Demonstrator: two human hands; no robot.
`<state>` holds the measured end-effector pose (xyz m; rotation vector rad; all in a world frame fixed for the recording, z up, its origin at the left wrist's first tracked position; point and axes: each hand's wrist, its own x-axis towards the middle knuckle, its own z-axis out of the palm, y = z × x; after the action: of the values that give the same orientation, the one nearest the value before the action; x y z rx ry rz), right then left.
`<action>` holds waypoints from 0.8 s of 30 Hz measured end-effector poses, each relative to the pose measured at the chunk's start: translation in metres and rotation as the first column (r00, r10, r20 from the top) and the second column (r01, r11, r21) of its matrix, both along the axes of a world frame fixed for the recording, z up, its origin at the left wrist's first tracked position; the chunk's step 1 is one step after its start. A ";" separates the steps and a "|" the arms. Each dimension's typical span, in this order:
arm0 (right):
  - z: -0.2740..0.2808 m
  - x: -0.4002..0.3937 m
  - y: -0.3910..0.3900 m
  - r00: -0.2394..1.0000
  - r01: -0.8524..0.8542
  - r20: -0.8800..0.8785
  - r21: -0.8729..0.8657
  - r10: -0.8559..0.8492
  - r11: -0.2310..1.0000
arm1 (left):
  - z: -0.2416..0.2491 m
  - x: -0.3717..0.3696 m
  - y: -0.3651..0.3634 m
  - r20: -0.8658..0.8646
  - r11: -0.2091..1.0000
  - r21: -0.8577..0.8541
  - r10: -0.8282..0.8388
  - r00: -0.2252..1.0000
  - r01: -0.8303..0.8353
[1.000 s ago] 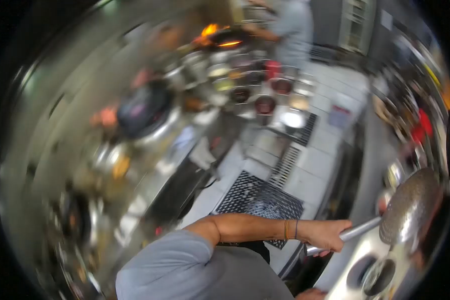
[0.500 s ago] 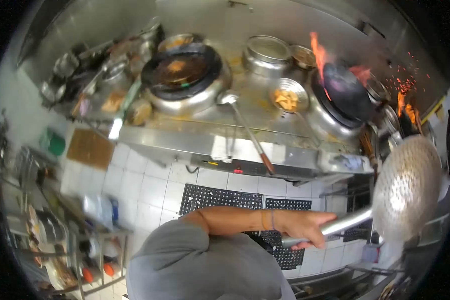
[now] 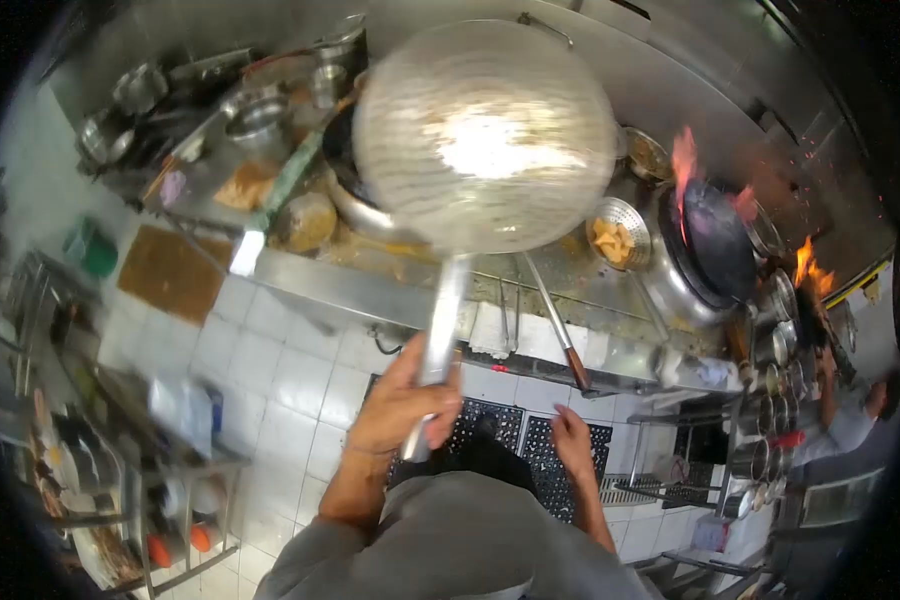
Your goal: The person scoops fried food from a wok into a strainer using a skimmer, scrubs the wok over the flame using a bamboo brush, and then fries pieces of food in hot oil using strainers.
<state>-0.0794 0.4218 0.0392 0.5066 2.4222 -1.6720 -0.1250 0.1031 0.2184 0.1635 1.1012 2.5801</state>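
My left hand (image 3: pixel 402 400) is closed around the metal handle of a large round perforated strainer (image 3: pixel 485 140). The strainer is raised over the stove counter, blurred by motion, and hides most of the left wok (image 3: pixel 340 150). Lower right of it, my right hand (image 3: pixel 573 440) hangs by my body, holding nothing, with its fingers loosely apart. A ladle (image 3: pixel 560 335) with a wooden handle end lies across the counter edge, its bowl hidden behind the strainer. A smaller strainer (image 3: pixel 620 235) with yellowish pieces rests beside the right wok (image 3: pixel 710 245).
Flames (image 3: pixel 683 165) rise at the right wok, and more fire (image 3: pixel 812 265) burns farther right, where another person (image 3: pixel 850 420) handles a wok. Pots (image 3: pixel 260 125) crowd the counter's left end. Black perforated mats (image 3: pixel 540 450) lie on the tiled floor. A metal rack (image 3: pixel 185 480) stands at lower left.
The large strainer has swung from the far right to the upper middle, carried by my left hand. My right hand has come into view, and the view has shifted slightly.
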 end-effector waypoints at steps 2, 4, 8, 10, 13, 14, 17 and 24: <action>-0.001 -0.044 -0.021 0.979 -0.156 -0.133 0.001 0.155 0.988 | 0.001 0.016 -0.015 0.107 0.977 -0.055 0.212 0.971 -0.207; 0.030 -0.081 -0.050 0.960 -0.267 -0.122 -0.127 0.252 0.955 | 0.003 0.025 -0.024 0.148 0.921 -0.131 0.384 0.911 -0.367; 0.053 -0.151 -0.087 0.918 -0.386 -0.181 -0.603 0.352 0.698 | -0.004 0.040 -0.037 0.111 0.820 -0.179 0.565 0.817 -0.543; 0.082 -0.184 -0.104 0.951 -0.211 -0.046 -0.821 0.306 0.530 | -0.002 0.044 -0.036 0.100 0.774 -0.229 0.622 0.777 -0.590; 0.085 -0.240 -0.123 0.924 -0.057 0.029 -0.976 0.381 0.212 | 0.003 0.050 -0.032 0.118 0.699 -0.283 0.704 0.700 -0.656; 0.087 -0.257 -0.128 0.914 0.028 0.083 -0.990 0.398 0.142 | 0.000 0.052 -0.035 0.121 0.716 -0.267 0.689 0.715 -0.645; 0.082 -0.302 -0.140 0.883 0.099 0.072 -0.995 0.464 -0.033 | 0.003 0.056 -0.027 0.126 0.669 -0.283 0.736 0.665 -0.687; 0.052 -0.372 -0.160 0.772 0.068 0.029 -0.997 0.635 -0.038 | -0.001 0.068 -0.045 0.181 0.762 -0.270 0.640 0.746 -0.588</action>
<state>-0.4511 0.2618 0.0915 0.0517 0.3770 -2.0696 -0.0569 0.0584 0.2177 -0.7023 1.4842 2.8855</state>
